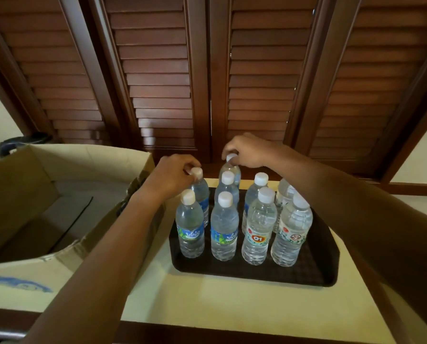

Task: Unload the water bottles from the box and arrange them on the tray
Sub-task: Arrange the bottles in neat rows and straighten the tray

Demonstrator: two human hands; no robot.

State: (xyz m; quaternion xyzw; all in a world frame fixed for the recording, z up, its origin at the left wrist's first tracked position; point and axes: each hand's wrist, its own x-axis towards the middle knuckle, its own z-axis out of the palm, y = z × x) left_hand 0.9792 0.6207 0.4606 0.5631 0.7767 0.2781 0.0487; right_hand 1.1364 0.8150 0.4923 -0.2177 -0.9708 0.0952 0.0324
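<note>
**Both Hands on Bottle Caps at the Back of the Tray**

Pinches the white cap of the rear-left bottle (pixel 200 192) with the left hand (pixel 172 175), fingers curled in tight around the cap. Clamps the cap of the rearmost bottle (pixel 231 168), one column to the right, with the right hand (pixel 247 151), thumb and fingertips closed on it from above. Holds both bottles upright over the far side of the black tray (pixel 316 274). Cannot tell whether either base touches the tray, with both bases hidden behind nearer bottles.

Leaves seven free bottles (pixel 258 227) standing upright on the tray, close together in four columns, all with white caps. Shows blue labels on the two front ones at the left and white labels with red marks on the two front ones at the right.

Reaches with the left forearm over the right flap of the open cardboard box (pixel 16 194), set just left of the tray on the cream counter (pixel 207 306). Faces dark louvred wooden doors (pixel 157 70) behind the counter.
</note>
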